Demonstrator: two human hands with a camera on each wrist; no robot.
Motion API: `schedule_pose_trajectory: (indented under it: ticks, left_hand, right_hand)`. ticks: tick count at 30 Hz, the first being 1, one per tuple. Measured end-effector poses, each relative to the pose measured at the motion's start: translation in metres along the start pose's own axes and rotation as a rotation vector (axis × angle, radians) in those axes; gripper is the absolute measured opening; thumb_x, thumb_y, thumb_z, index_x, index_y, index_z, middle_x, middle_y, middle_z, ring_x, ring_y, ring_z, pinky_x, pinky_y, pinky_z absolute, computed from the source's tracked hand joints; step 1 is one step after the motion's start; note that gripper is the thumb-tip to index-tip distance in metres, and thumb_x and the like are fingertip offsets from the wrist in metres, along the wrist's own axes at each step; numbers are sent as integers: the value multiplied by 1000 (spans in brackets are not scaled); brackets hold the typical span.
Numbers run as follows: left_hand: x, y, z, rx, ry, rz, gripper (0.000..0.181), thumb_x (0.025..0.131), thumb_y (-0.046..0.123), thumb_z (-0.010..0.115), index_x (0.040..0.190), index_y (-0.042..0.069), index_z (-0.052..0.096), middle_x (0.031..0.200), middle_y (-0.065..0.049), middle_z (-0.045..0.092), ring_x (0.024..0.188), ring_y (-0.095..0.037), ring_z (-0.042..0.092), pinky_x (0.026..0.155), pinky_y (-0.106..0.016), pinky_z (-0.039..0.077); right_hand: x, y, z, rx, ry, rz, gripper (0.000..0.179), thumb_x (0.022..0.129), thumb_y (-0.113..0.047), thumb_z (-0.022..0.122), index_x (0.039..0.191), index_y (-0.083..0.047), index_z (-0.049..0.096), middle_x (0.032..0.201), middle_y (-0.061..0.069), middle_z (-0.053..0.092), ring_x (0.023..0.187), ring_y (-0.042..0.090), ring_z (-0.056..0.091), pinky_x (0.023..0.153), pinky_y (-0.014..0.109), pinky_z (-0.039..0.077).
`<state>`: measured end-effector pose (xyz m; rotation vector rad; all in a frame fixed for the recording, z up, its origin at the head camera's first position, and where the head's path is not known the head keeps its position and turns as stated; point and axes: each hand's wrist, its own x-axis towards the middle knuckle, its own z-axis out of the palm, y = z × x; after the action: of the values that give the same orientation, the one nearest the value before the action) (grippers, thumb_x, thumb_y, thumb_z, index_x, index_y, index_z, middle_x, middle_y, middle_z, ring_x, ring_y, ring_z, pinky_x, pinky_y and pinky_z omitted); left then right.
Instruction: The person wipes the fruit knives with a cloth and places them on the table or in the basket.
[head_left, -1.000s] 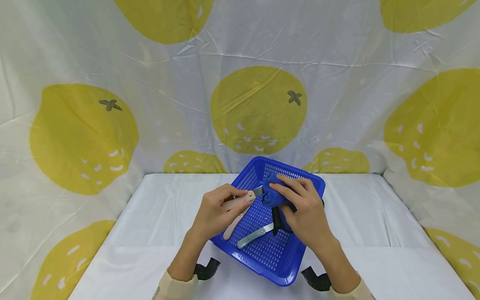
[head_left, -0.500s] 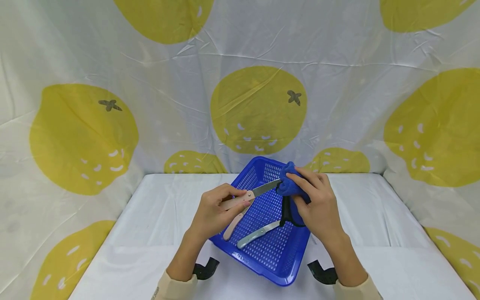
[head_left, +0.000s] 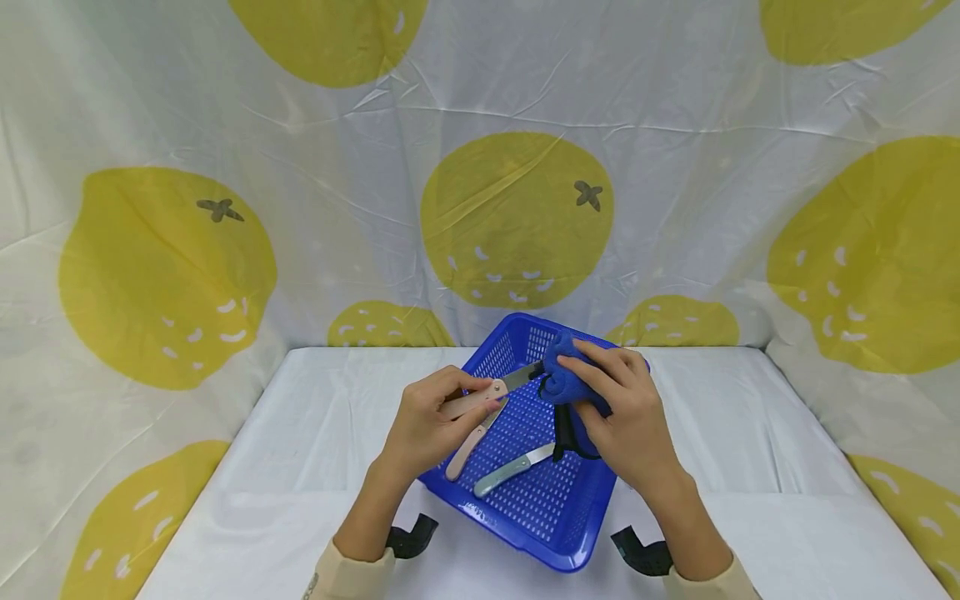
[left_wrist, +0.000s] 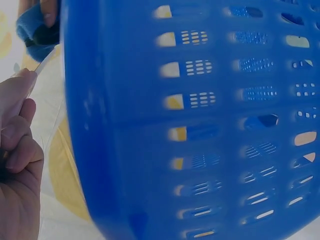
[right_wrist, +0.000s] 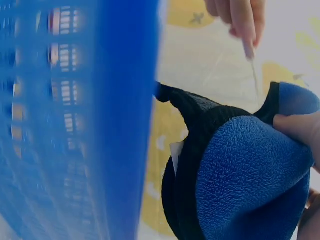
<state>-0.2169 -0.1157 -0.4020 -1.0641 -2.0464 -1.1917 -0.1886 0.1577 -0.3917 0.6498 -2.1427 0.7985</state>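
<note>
Over the basket my left hand [head_left: 431,421] grips the pale pink handle of a knife [head_left: 514,379], its blade pointing up to the right. My right hand [head_left: 618,408] pinches a blue cloth [head_left: 562,379] with black edging around the blade's outer part, so the tip is hidden. The cloth's loose end hangs below the fingers, and its folds fill much of the right wrist view. In the left wrist view the left fingers [left_wrist: 22,145] curl round the handle at the left edge, partly cut off.
A blue perforated basket [head_left: 517,533] stands on the white-covered table [head_left: 300,450]. Inside lie a second pink-handled knife [head_left: 467,452] and a green-handled knife [head_left: 501,477]; the hanging cloth reaches the latter's blade. Behind is a white curtain [head_left: 675,92] with yellow fruit prints.
My right hand slid the cloth out along the blade to the right, baring more of it, then came partway back toward the handle. The left hand stayed nearly still.
</note>
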Motion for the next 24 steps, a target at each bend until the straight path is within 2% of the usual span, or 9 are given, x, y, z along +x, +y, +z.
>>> schedule_pose_trajectory:
  ticks: [5, 8, 15, 24]
  left_hand:
    - [0, 0, 1, 22, 13, 34, 25, 81, 5, 87, 103, 7, 75, 92, -7, 75, 67, -12, 63, 56, -14, 51]
    - [0, 1, 2, 26, 8, 39, 26, 81, 4, 87, 104, 6, 75, 93, -8, 75, 69, -13, 65, 59, -15, 53]
    - [0, 0, 3, 21, -9, 45, 26, 82, 1, 85, 105, 5, 75, 97, -9, 76, 79, -16, 72, 66, -17, 57]
    - [1, 3, 2, 11, 6, 63, 26, 80, 0, 86, 103, 5, 75, 95, -9, 75, 78, -16, 71, 65, -16, 56]
  right_hand:
    - [-1, -14, 10, 35, -50, -117, 49, 84, -1, 78, 129, -21, 73, 141, 5, 66, 120, 28, 56, 101, 43, 48]
    - [-2, -21, 15, 40, -62, -159, 49, 84, -2, 77, 129, -21, 73, 140, 4, 66, 119, 28, 56, 103, 43, 46]
    - [-5, -29, 20, 20, -111, -169, 49, 86, -4, 77, 130, -23, 73, 144, 1, 63, 123, 27, 55, 104, 45, 47]
    - [-4, -27, 22, -45, -67, -195, 44, 85, -6, 77, 127, -21, 74, 140, 3, 66, 118, 29, 57, 101, 45, 50]
